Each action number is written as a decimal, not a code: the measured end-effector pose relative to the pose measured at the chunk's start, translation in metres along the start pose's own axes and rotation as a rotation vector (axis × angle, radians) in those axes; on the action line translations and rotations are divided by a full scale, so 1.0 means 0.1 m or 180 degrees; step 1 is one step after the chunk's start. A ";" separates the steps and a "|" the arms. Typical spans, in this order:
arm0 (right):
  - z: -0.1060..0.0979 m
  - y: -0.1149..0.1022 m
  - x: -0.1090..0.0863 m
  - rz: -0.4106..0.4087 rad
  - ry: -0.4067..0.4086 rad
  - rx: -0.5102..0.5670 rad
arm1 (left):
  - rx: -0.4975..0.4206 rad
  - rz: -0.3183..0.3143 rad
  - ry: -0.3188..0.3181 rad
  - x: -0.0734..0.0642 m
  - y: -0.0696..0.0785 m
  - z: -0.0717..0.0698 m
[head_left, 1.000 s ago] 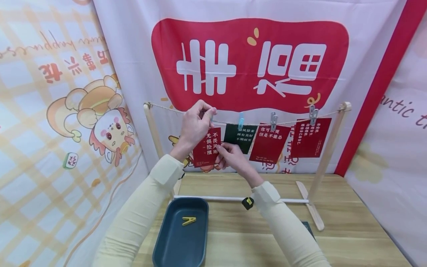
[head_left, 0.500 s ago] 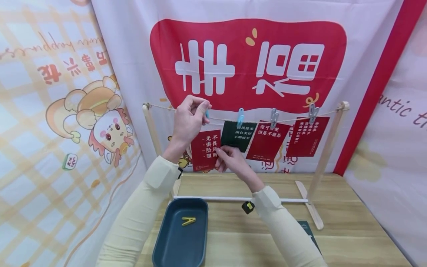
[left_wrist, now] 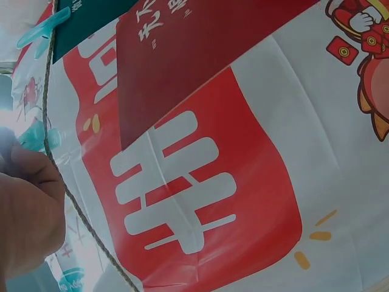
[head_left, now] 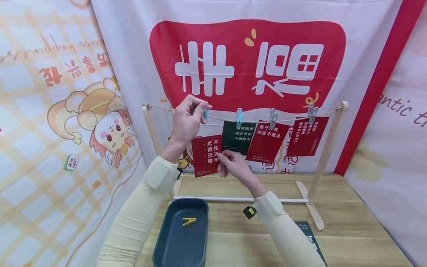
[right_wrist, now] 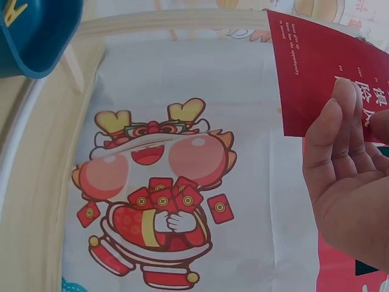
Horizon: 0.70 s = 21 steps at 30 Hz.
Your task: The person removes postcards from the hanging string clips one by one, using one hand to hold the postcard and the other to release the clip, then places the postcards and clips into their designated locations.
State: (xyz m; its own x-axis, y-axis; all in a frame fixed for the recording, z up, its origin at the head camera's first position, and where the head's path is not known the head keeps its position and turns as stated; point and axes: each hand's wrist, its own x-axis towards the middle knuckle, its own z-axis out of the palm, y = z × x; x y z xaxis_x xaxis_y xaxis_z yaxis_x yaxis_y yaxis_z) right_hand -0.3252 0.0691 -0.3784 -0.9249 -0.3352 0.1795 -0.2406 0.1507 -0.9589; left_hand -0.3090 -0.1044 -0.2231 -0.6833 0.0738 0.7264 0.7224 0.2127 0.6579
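In the head view my left hand (head_left: 186,124) pinches a light-blue clothespin (head_left: 205,115) at the twine line (head_left: 220,119). In the left wrist view this clothespin (left_wrist: 37,135) overlaps the twine; whether it bites on it I cannot tell. Below, my right hand (head_left: 237,166) pinches the right edge of a red card (head_left: 204,157) with white characters. The card's top edge hangs apart from the line, slightly tilted. To its right, a green card (head_left: 235,135) hangs from another light-blue clothespin (head_left: 239,117).
Two more red cards (head_left: 267,142) hang from grey clothespins (head_left: 273,118) farther right. Wooden posts (head_left: 328,148) hold the line. A blue tray (head_left: 180,244) with a yellow clothespin (head_left: 188,221) stands front left. A dark green card (head_left: 311,237) lies on the table front right.
My left hand has moved left with the clothespin, away from the green card. The red card in my right hand has come down from the line and tilted a little.
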 end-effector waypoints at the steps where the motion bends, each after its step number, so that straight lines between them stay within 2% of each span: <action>1: 0.00 0.01 -0.01 0.0007 -0.0013 0.0010 | 0.0019 0.0000 -0.0017 0.00 0.00 0.00; 10: 0.02 0.06 -0.12 -0.0011 -0.0094 0.0069 | 0.0126 0.0017 -0.0045 -0.03 -0.01 0.00; 18: -0.01 0.08 -0.37 -0.0024 -0.0117 0.0061 | 0.0000 0.0039 0.0021 -0.14 0.03 -0.10; 21: -0.03 0.07 -0.46 -0.0112 -0.0086 0.0085 | -0.0079 0.0026 0.0064 -0.17 0.02 -0.14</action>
State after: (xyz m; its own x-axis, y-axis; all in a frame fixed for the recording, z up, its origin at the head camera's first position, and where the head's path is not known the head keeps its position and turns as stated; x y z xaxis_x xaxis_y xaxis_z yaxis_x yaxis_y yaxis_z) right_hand -0.2856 0.0886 -0.3926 -0.9076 -0.3649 0.2076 -0.2647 0.1134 -0.9576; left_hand -0.2942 -0.1189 -0.2310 -0.6753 0.0559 0.7354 0.7305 0.1880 0.6565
